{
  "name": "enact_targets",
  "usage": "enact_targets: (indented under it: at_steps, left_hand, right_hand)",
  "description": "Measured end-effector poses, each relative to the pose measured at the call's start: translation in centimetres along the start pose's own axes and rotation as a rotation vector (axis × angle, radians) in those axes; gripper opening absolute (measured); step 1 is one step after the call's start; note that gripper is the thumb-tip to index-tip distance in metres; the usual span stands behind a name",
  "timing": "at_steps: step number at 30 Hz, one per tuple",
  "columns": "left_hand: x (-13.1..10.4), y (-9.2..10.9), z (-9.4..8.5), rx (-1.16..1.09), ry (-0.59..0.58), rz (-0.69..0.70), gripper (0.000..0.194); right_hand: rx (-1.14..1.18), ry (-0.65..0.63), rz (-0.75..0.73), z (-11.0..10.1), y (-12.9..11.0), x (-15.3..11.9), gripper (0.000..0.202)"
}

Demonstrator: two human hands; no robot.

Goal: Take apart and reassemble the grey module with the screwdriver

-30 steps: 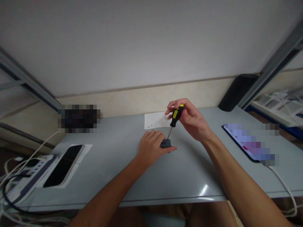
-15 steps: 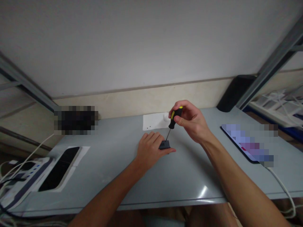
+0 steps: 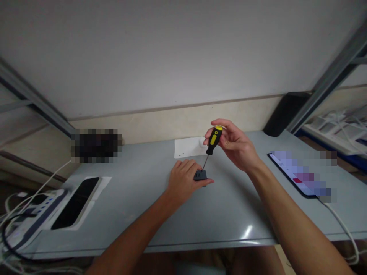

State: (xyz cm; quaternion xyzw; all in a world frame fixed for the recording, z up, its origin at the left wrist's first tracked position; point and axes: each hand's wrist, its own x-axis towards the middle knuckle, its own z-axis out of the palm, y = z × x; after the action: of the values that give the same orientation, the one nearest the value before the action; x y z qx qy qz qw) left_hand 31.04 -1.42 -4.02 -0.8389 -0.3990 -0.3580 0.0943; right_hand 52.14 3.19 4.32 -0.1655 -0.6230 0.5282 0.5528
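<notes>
My left hand [image 3: 185, 177] is closed around a small dark slotted box [image 3: 202, 175], pressing it against the grey desk; fingers cover much of it. A black-and-yellow screwdriver [image 3: 214, 140] leans slightly to the right, its tip down at the box's top near its far edge. Around the handle's right side, my right hand [image 3: 233, 143] grips it between thumb and fingers, with the index finger raised off it. Just behind lies a white sheet [image 3: 186, 148] with small dark specks and a white rounded object [image 3: 202, 142] on it, partly hidden by the right hand.
On the left stand a black phone [image 3: 77, 202] and a white power strip [image 3: 37, 217] with cables. A lit phone [image 3: 286, 170] with a white cable lies at right. A black cylinder [image 3: 283, 114] leans near the back right, and a blurred dark object [image 3: 96, 146] sits back left.
My right thumb has slid back off the front of the screwdriver handle and the fingers have loosened, showing more of it. The left hand keeps its hold on the box.
</notes>
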Motion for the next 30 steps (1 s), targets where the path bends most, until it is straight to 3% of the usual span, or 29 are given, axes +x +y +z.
enact_targets:
  at_steps: [6,12,17,23,30]
  left_hand:
    - [0.07,0.06,-0.02,0.002,0.015,0.014,0.050]
    - [0.03,0.10,-0.04,0.006,0.017,0.017,0.049]
    - [0.07,0.06,-0.15,0.002,0.012,0.022,0.049]
    - [0.07,0.05,-0.20,0.013,0.007,0.027,0.048]
    - [0.08,0.01,-0.21,0.005,-0.021,0.018,0.047]
  right_hand:
    - [-0.062,0.107,-0.073,0.32,0.26,-0.09,0.033]
    - [-0.004,0.035,0.002,0.22,0.25,0.01,0.030]
    - [-0.112,0.177,-0.059,-0.02,0.63,0.04,0.032]
    - [-0.013,0.046,0.055,-0.11,0.52,0.11,0.036]
    - [-0.084,0.153,-0.024,-0.32,0.55,0.14,0.035]
